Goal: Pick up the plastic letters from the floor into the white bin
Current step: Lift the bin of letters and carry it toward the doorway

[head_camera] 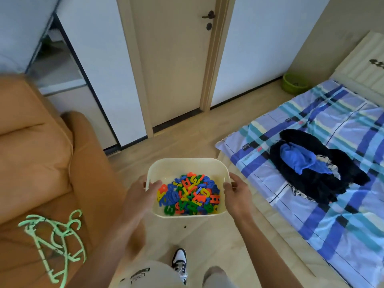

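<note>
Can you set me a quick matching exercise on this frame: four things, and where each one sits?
Things:
1. plastic letters
2. green hangers
3. dark clothes
4. green bowl

Places:
A. on the floor by the far wall
B. on the orange sofa
C. in the white bin
D. on the striped bedsheet

Pairs: 1-C, 2-B, 3-D, 4-A. The left hand and right hand each have a grip on the bin's sides.

The bin is smooth matt plastic; the letters inside are glossy plastic. At nine o'clock, the sofa looks like smooth leather. At three o'clock, the sheet is creased cloth. The floor is pale matt wood.
</note>
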`<action>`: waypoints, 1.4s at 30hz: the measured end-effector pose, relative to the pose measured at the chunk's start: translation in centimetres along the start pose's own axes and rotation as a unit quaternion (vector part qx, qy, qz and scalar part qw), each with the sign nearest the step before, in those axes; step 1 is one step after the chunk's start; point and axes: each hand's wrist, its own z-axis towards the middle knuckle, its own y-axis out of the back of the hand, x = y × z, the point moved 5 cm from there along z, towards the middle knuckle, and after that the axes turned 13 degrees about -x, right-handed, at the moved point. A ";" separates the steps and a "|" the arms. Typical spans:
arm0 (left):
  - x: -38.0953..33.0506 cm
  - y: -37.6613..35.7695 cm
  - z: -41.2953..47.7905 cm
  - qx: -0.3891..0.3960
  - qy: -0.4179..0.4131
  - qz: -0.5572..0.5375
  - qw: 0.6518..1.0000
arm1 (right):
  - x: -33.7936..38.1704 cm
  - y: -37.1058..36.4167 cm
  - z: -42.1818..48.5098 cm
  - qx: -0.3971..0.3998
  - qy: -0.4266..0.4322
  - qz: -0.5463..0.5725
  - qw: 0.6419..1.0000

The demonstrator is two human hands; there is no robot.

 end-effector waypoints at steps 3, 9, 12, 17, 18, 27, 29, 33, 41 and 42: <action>-2.4 -0.6 4.7 -0.006 0.010 0.002 1.000 | 2.5 -4.1 5.0 0.023 -0.009 -0.008 1.000; -4.6 -3.3 15.3 -0.032 0.053 0.003 0.998 | 6.8 -12.8 15.0 0.071 0.020 -0.028 0.997; -6.1 -4.9 20.7 -0.043 0.080 0.008 0.996 | 8.5 -17.9 20.7 0.099 0.040 -0.050 0.993; -9.3 -6.6 28.8 -0.106 0.129 -0.010 0.986 | 13.1 -25.7 29.1 0.159 0.062 -0.065 0.983; -9.6 -6.6 29.3 -0.113 0.132 -0.010 0.985 | 13.7 -26.3 29.7 0.167 0.070 -0.072 0.981; -16.4 -8.5 41.9 -0.116 0.125 0.034 0.985 | 19.8 -34.6 40.8 0.187 0.072 -0.075 0.977; -18.0 -9.9 45.2 -0.092 0.123 0.038 0.987 | 20.1 -35.8 43.5 0.171 0.052 -0.079 0.981; -21.7 -13.8 52.8 -0.039 0.074 0.088 0.993 | 20.5 -37.3 49.2 0.113 -0.001 -0.062 0.992; -34.5 -25.5 62.9 0.106 -0.042 0.125 0.986 | 20.8 -33.7 61.0 -0.045 -0.117 -0.030 0.992; -35.8 -27.1 63.8 0.120 -0.054 0.127 0.983 | 20.7 -33.1 62.4 -0.064 -0.127 -0.023 0.990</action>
